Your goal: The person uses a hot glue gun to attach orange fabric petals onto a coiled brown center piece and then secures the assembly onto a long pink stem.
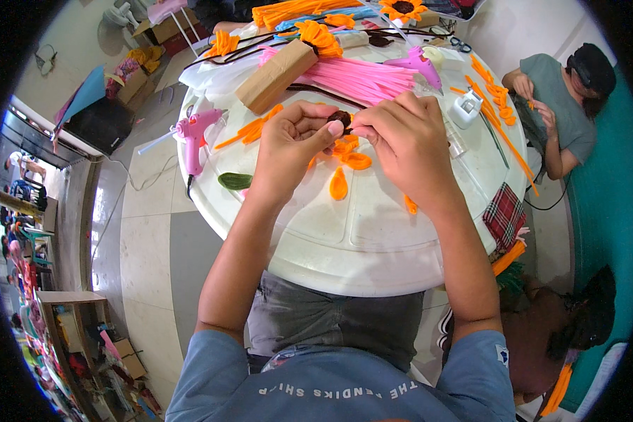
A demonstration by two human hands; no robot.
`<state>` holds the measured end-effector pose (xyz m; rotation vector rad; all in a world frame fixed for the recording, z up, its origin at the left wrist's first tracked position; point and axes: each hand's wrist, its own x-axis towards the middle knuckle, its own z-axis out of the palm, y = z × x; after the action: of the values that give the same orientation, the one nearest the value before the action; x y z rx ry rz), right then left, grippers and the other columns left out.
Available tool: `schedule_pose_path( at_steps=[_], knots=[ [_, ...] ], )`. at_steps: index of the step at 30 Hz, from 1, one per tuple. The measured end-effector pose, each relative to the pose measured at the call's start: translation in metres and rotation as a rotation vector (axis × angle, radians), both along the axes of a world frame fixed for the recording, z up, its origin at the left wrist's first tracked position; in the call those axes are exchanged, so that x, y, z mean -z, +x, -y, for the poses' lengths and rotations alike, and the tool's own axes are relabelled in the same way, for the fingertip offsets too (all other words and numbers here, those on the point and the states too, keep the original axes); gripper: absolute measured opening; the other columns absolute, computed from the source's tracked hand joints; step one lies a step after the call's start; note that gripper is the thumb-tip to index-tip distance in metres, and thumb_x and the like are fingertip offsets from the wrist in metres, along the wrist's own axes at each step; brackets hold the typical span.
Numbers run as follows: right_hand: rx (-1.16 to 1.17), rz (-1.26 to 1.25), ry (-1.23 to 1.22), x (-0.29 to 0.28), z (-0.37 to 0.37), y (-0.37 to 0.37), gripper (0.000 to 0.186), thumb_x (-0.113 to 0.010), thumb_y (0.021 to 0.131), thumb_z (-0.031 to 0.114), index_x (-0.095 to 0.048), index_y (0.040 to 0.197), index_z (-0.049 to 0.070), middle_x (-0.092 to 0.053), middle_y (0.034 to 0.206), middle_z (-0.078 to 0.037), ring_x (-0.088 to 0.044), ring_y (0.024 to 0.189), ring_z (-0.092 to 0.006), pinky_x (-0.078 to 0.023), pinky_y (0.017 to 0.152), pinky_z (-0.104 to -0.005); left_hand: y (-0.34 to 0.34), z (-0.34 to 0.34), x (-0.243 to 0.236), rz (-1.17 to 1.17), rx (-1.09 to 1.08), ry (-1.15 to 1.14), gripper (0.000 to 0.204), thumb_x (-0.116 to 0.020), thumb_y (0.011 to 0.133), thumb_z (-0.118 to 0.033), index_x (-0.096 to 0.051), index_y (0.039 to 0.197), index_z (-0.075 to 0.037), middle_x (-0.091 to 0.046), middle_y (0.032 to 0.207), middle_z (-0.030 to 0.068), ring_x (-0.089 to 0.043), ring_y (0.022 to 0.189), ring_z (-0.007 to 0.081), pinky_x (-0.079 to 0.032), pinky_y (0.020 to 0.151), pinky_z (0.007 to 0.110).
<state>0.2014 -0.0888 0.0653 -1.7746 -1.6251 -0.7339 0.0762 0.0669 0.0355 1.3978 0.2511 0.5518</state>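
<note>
Between my two hands, above the white round table (316,243), is a small dark brown coil of fuzzy pipe cleaner (340,118). My left hand (299,144) pinches the coil between thumb and fingers. The fingertips of my right hand (401,137) are pressed together at its right side, on what looks like its loose end. Below my hands lie loose orange pipe-cleaner petals (338,184), partly covered by my fingers. Left of them rests a dark green leaf-shaped loop (235,181).
Pink glue guns stand at the left (195,137) and back right (425,65). A brown cardboard block (276,76) leans by pink pipe cleaners (359,81). Finished orange flowers (403,8) lie at the back. A white adapter (465,109) sits right; a co-worker (566,105) sits beyond.
</note>
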Motion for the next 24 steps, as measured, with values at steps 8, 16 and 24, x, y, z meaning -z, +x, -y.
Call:
schedule_pose_path(
  at_steps=[8,16,24],
  knots=[
    [-0.005,-0.01,-0.033,-0.001,0.001,-0.001,0.01,-0.07,0.083,0.008,-0.064,0.089,0.013,-0.066,0.083,0.003,-0.059,0.085,-0.0208,-0.04,0.083,-0.041,0.0,0.001,0.0,-0.017,0.038,0.018,0.031,-0.073,0.096,-0.016,-0.063,0.117,0.004,-0.073,0.103,0.0089,-0.067,0.085,0.0112,-0.054,0.071,0.027],
    [-0.043,-0.216,-0.046,0.0,0.002,-0.001,0.007,-0.063,0.097,0.016,-0.059,0.095,0.01,-0.065,0.084,-0.004,-0.062,0.085,-0.0271,-0.042,0.081,-0.0442,-0.001,0.006,-0.002,-0.016,0.021,0.338,0.025,-0.071,0.098,-0.02,-0.07,0.111,0.002,-0.072,0.093,0.0042,-0.067,0.085,0.0095,-0.052,0.07,0.026],
    [-0.056,-0.323,-0.032,0.003,0.004,0.002,0.014,-0.062,0.099,0.021,-0.06,0.096,0.008,-0.065,0.083,-0.01,-0.065,0.081,-0.0322,-0.05,0.07,-0.045,-0.003,0.012,-0.005,0.003,0.071,0.294,0.016,-0.062,0.103,-0.015,-0.06,0.107,0.001,-0.069,0.093,0.0041,-0.066,0.083,0.009,-0.051,0.072,0.025]
  ],
)
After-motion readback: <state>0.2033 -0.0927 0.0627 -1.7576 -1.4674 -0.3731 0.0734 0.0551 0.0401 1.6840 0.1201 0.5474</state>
